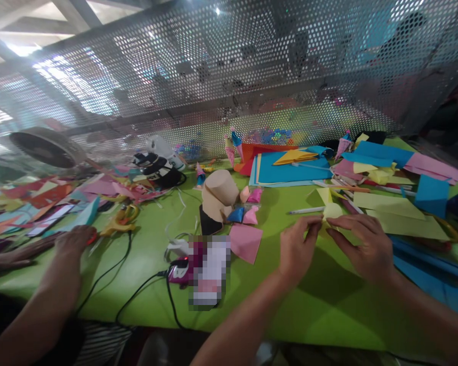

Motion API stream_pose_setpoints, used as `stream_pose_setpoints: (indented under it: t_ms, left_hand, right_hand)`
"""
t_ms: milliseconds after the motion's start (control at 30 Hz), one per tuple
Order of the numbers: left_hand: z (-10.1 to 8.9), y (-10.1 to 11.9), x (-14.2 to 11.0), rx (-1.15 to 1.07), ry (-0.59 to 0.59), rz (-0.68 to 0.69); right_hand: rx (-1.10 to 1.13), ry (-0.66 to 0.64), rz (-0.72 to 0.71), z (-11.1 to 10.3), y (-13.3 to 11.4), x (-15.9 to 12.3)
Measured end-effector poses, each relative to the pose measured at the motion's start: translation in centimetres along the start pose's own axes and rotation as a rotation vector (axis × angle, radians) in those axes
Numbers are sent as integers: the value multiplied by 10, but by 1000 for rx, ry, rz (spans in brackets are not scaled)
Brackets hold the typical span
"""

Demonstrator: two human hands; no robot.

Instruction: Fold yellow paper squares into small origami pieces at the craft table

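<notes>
Between the fingertips of both my hands is a small pale-yellow paper piece (333,210) with a rounded top, held just above the green table. My left hand (299,246) pinches its left side, and my right hand (364,244) grips it from the right. A white pen (307,210) lies behind my left fingers. Yellow-green paper sheets (408,218) are spread beside my right hand. To the left of my left hand rests a pink paper square (246,242), with small folded paper pieces (248,214) in blue, pink and peach behind it.
A co-worker's arm (57,274) reaches onto the table at left, near a yellow glue gun (120,221). A tape roll (219,190), a blurred phone (209,274) and black cables (141,287) occupy the middle. Blue sheets (282,170) lie before a perforated metal screen (213,76).
</notes>
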State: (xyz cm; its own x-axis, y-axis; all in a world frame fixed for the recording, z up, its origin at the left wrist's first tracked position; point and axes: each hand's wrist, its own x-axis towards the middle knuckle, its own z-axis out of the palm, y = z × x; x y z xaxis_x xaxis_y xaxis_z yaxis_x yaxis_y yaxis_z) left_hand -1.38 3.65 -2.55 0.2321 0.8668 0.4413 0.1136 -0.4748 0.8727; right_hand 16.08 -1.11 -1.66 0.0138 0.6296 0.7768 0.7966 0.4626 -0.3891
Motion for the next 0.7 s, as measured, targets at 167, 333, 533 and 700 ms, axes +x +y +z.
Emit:
stream_pose_setpoints:
  t_ms: [167, 333, 533, 700]
  left_hand:
    - [3, -3, 1, -67, -45, -99]
    - [5, -2, 1, -73, -36, -115]
    - [2, -1, 5, -111, -51, -58]
    - [-6, 1, 11, -107, -60, 75]
  right_hand:
    - [-27, -10, -38, 1, 3, 0]
    - [-48, -13, -37, 3, 4, 0]
    - [33, -56, 7, -1, 2, 3]
    - [148, -47, 146, -13, 3, 13]
